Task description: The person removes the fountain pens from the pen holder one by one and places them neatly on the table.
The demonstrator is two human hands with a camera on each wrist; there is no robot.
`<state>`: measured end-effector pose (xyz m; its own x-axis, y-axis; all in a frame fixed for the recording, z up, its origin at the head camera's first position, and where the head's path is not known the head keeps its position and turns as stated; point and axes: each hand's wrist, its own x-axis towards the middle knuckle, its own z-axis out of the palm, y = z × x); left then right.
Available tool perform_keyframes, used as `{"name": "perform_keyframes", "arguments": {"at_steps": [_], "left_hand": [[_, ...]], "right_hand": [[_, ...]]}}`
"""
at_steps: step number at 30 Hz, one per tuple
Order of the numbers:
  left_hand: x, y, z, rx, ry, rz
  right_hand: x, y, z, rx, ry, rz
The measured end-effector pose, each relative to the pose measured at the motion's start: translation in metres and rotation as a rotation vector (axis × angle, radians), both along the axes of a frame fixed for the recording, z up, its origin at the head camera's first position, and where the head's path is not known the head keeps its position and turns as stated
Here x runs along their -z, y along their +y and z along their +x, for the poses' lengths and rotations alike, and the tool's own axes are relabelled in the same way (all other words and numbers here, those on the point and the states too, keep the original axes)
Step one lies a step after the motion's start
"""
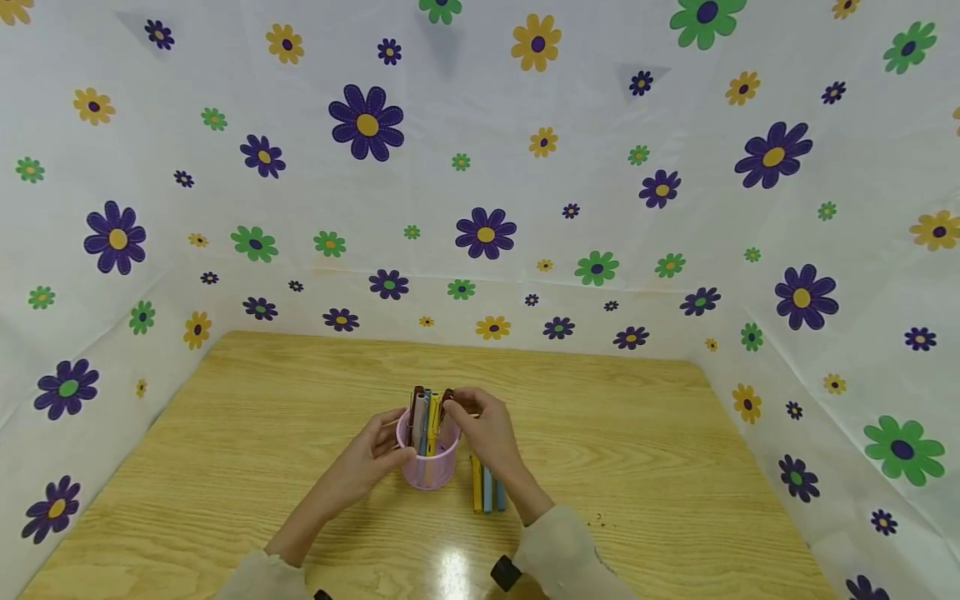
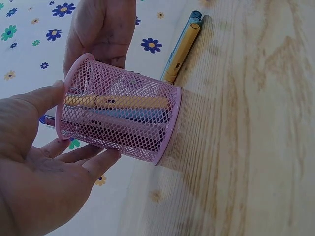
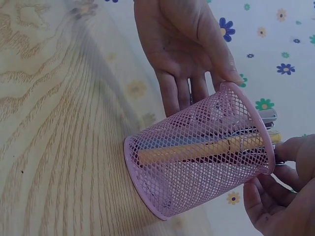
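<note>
1. A pink wire-mesh pen cup (image 1: 427, 467) stands upright near the middle of the wooden table (image 1: 225, 433). It is round and full of little holes.
2. Pens (image 1: 426, 412) stand inside it: a yellow one, a grey one and brown-capped ones.
3. The left hand (image 1: 372, 454) holds the cup's left side. Its thumb (image 2: 42, 96) lies on the rim, and its nearly straight fingers (image 2: 93, 162) press the mesh wall.
4. The right hand (image 1: 480, 425) is at the rim's right side. Its curled fingers pinch the top of a brown-capped pen (image 1: 446, 398).
5. Three more pens (image 1: 487, 487), yellow and blue, lie flat on the table just right of the cup.
6. The table has pale, wavy wood grain. A white flower-print sheet (image 1: 480, 167) hangs behind.
</note>
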<state>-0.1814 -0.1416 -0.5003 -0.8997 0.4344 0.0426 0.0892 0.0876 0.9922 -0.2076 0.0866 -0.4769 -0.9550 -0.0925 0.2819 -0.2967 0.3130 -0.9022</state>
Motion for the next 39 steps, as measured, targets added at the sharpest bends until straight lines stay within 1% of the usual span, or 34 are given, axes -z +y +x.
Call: {"name": "perform_keyframes", "arguments": {"at_steps": [3,6,10,14,17,20,29,33,39], "left_hand": [[0.000,0.000,0.000,0.000,-0.006,0.007],[0.000,0.000,0.000,0.007,0.003,0.007],[0.000,0.000,0.001,0.020,0.020,0.013],[0.000,0.000,0.001,0.019,0.019,0.023],[0.000,0.000,0.001,0.015,0.015,0.024],[0.000,0.000,0.001,0.010,0.014,0.021],[0.000,0.000,0.000,-0.006,0.003,-0.004],[0.000,-0.001,0.000,-0.001,0.008,-0.002],[0.001,-0.001,-0.001,0.000,0.006,0.002]], "right_hand": [[0.000,-0.001,0.000,0.001,0.003,-0.001],[0.000,-0.001,-0.001,0.005,0.004,-0.012],[-0.001,-0.001,-0.001,0.027,0.009,-0.026],[-0.005,0.000,0.001,0.051,-0.009,-0.054],[-0.009,0.002,0.003,0.050,-0.030,-0.106],[-0.013,0.004,0.003,0.039,-0.027,-0.176],[-0.030,0.014,0.004,-0.004,0.016,-0.354],[-0.037,0.021,0.004,-0.006,0.041,-0.414],[-0.049,0.037,0.005,0.019,0.049,-0.468]]}}
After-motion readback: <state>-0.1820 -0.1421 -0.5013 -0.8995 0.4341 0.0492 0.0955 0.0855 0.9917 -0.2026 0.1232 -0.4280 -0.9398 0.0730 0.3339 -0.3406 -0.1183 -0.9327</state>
